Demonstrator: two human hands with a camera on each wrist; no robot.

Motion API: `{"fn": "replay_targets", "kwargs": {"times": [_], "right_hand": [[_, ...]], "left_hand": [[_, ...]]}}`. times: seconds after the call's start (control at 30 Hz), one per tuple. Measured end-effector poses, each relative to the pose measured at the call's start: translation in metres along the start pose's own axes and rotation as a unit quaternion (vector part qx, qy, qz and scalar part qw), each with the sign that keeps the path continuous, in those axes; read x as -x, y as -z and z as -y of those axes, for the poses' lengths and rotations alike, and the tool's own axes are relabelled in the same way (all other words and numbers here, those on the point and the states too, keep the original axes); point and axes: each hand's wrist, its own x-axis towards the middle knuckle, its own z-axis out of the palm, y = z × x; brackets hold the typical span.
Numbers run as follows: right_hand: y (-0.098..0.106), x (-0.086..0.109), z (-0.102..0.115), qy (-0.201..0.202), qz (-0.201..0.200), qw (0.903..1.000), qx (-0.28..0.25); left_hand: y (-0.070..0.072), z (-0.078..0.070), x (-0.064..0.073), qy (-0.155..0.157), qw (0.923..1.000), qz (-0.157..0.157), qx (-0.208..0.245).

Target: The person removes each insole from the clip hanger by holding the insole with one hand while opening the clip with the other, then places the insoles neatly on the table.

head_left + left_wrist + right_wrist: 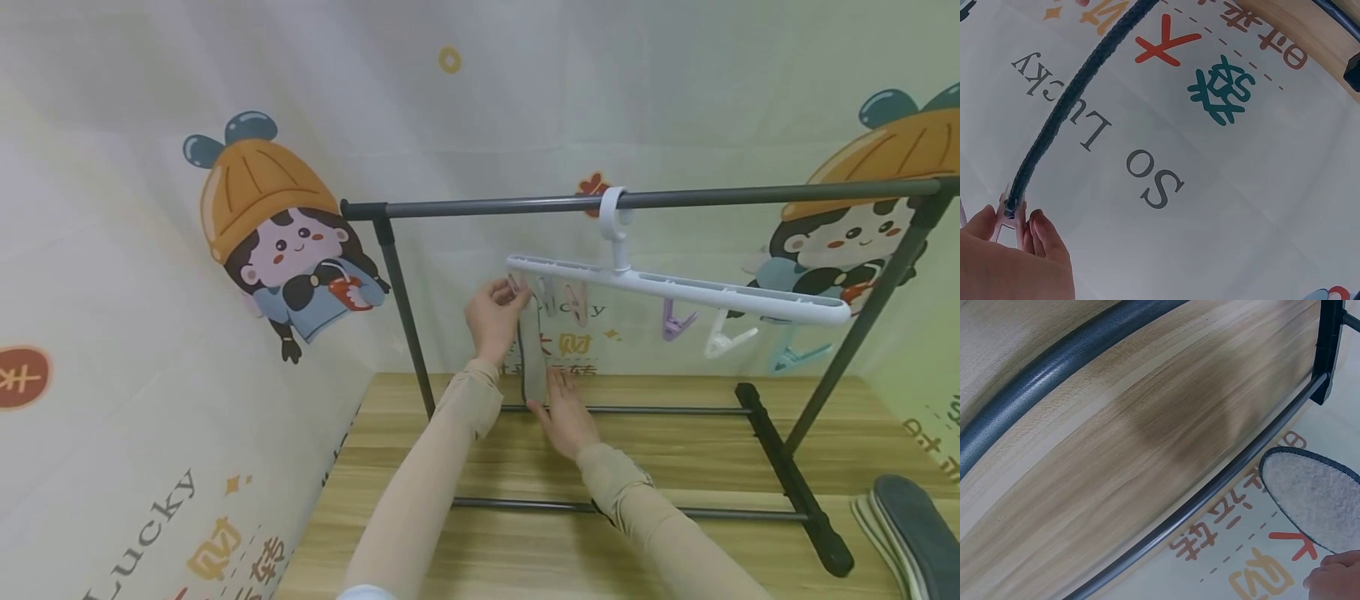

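Note:
My left hand (pixel 495 321) pinches a pale pink clip (pixel 1021 228) at the left end of a white hanger (pixel 720 292). The upper end of a grey insole (pixel 532 350) sits in that clip, and the insole hangs down lengthwise. Seen edge-on in the left wrist view, the insole (pixel 1063 115) is a thin dark strip. My right hand (pixel 572 417) is at its lower end, fingers extended along its right side and thumb near the bottom tip. The right wrist view shows the insole's fluffy pale face (pixel 1313 497) and dark rim, with fingertips at the edge.
The hanger hooks over a dark rack's top bar (pixel 487 206). Purple (pixel 675 321), white (pixel 727 337) and teal clips (pixel 798 354) hang from its right half. Several insoles (pixel 918 533) lie stacked at the lower right of the wooden table (pixel 405 467). A printed cloth stands behind.

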Motion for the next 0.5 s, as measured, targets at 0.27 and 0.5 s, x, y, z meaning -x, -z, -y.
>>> {"fn": "replay_targets", "kwargs": {"times": [0.27, 0.5], "right_hand": [[-0.0029, 0.0008, -0.0003, 0.007, -0.011, 0.9999, -0.002], [-0.0037, 0.0002, 0.0011, 0.008, -0.013, 0.9999, 0.002]], "left_hand": [[0.0008, 0.0036, 0.0004, -0.011, 0.9999, -0.008, -0.008], [0.0055, 0.0036, 0.0060, 0.008, 1.0000, 0.000, 0.005]]}}
